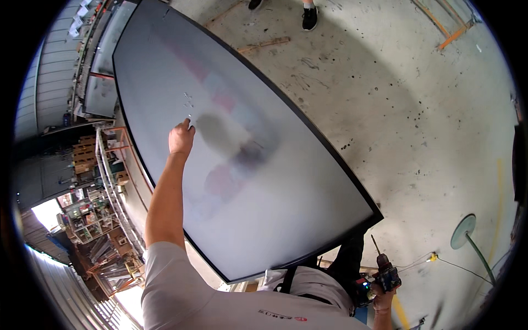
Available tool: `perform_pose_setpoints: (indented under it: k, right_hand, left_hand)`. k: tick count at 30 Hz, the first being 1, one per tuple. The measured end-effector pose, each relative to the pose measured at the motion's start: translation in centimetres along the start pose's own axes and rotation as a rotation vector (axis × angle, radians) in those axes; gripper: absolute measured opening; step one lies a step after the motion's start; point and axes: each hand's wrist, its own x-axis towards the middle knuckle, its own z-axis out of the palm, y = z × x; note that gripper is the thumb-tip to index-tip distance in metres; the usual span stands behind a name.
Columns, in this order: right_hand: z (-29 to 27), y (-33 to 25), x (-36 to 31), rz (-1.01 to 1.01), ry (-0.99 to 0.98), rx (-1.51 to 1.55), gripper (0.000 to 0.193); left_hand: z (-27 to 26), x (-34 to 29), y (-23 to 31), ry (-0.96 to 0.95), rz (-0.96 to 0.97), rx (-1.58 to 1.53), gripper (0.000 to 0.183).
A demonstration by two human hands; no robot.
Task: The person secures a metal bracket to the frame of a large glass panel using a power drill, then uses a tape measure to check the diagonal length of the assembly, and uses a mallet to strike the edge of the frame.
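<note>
A large grey panel (286, 220) with a black frame lies flat in front of me, its surface showing blurred reflections. Over its left part reaches my left hand (181, 137), fingers pinched together beside several small shiny metal pieces (188, 102) that look like screws. Whatever is between the fingertips is too small to make out. Down at my right side, past the panel's near corner, my right hand (383, 300) grips a dark cordless drill (388, 275). A long bit (375, 245) points up and away from its chuck.
Another person's black shoe (309, 18) stands on the floor beyond the panel. Cluttered shelves (88, 220) and a metal rail (113, 187) are at left. A round-topped stand (465, 231) and a cable (462, 275) are at right. Orange-brown frame pieces (454, 37) lie far right.
</note>
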Motion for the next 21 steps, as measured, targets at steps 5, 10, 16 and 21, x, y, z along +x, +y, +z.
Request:
perform_pose_setpoints:
  k: [5,10,16,21]
  right_hand:
    - [4.4,-4.2,-2.8,-0.031,0.062,-0.007,0.055]
    - [5.6,-6.2,-4.2,-0.006,0.057,-0.036,0.048]
    - [6.2,-6.3,-5.2,-0.058,0.074,-0.053,0.042]
    - [5.4,-5.7,-4.7,-0.071,-0.011,0.007,0.044]
  left_hand:
    - [0.9,2.4,-0.3,-0.258,0.174,0.075,0.007]
    - [1.9,3.3,-1.1,-0.323,0.255,0.125,0.002]
    - [1.5,3.5,0.0,-0.308,0.165,0.107,0.004]
    - [0.9,3.0,-0.7,-0.248,0.165,0.188,0.004]
